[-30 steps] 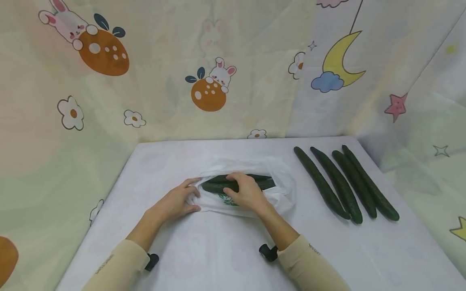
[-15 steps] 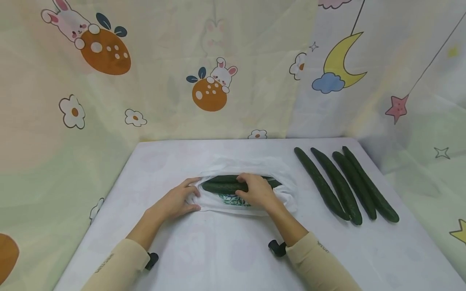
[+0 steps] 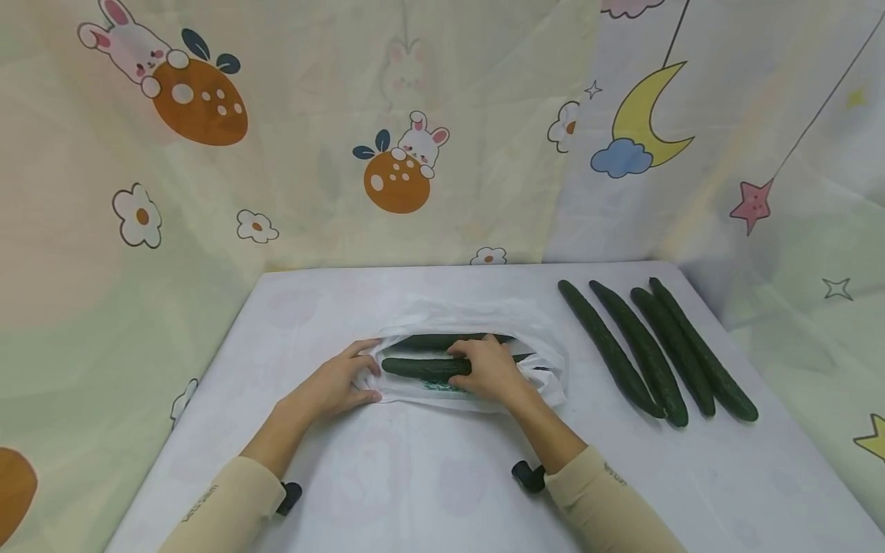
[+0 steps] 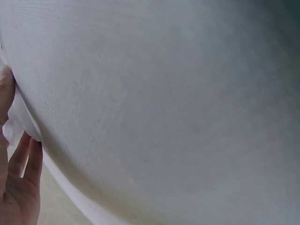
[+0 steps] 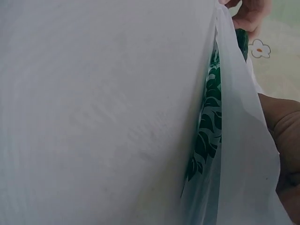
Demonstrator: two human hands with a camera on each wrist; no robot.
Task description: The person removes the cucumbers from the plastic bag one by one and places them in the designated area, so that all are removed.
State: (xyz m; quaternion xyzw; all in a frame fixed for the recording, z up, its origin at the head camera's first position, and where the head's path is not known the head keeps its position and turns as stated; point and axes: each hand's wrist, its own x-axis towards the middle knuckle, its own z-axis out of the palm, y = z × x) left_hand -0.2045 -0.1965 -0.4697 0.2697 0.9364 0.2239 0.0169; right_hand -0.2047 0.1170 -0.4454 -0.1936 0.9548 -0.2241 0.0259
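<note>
The right hand (image 3: 492, 372) is pinching a long dark-green cucumber (image 3: 425, 369) inside a white plastic bag (image 3: 397, 390) at the person's twelve o'clock; the left hand (image 3: 336, 382), spread, is touching the bag's nine-o'clock end.

In the left wrist view, filled from twelve through three to six o'clock by a pale, faintly textured surface (image 4: 154, 112), darkening greenish towards two. Entered at eight o'clock by the left hand (image 4: 21, 192), only partly shown, touching with its fingertips (image 4: 35, 150) a thin white film (image 4: 19, 112) near nine. Edged between seven and eight by a yellowish strip of background (image 4: 56, 201).
</note>
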